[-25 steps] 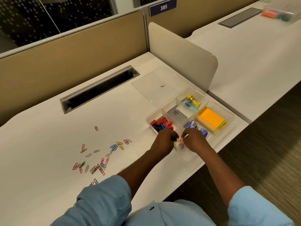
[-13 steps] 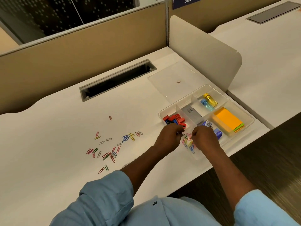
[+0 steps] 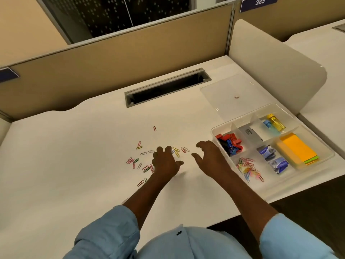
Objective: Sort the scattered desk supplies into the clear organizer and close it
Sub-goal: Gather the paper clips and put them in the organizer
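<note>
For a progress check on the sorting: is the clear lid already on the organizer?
No, the lid lies flat on the desk behind the open organizer.

Coloured wire paper clips (image 3: 139, 146) lie scattered loose, left of the clear plastic compartmented organizer (image 3: 212, 130). It sits open, its flat transparent lid (image 3: 220, 98) lying just behind.

Clear glossy plastic organizer (image 3: 216, 132) w/ lid (image 3: 224, 94); matt smooth white desk (image 3: 74, 156); coloured paperclips (image 3: 138, 162)
</note>
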{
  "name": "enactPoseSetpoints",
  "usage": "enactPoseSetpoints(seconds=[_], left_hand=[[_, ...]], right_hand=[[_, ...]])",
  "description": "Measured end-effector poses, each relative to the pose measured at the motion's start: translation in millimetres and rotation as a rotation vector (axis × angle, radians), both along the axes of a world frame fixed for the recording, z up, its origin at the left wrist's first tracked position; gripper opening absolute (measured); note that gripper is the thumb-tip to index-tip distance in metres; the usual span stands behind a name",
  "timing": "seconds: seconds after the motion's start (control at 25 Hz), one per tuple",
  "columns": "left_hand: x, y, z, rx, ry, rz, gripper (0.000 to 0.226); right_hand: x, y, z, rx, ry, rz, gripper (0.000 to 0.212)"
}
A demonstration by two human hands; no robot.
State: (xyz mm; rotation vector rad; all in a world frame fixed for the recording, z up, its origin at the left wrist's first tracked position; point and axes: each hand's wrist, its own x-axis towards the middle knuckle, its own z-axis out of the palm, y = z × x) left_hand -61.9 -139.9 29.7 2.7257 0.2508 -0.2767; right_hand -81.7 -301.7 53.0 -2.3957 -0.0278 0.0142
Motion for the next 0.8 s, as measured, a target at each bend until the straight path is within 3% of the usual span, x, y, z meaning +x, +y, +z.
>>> enactPoseSetpoints(seconds=[0.16, 0.36, 0.52, 0.68, 0.8], left_hand=[[-6.2, 59.8, -10.6, 0.100, 0.212, 0.184, 0.100], [-20.8, 82.3, -24.2, -0.011, 0.181, 0.198, 0.103], [-32.2, 74.2, -38.9, 0.018, 0.170, 0.087, 0.085], [-37.2, 71.0, -50.6, -0.097, 0.088, -0.081, 0.054], [-35.7, 72.4, -54.1, -0.120, 0.075, -0.072, 0.051]], right_hand=[[16.8, 48.0, -42.8, -0.157, 0.267, 0.117, 0.073], [29.8, 78.8, -72.8, -0.264, 0.249, 0.154, 0.072], [29.6, 102.0, -82.5, -0.365, 0.190, 0.212, 0.062], [22.4, 113.4, -86.5, -0.377, 0.149, 0.317, 0.060], [13.5, 115.8, -88.9, -0.435, 0.088, 0.341, 0.053]])
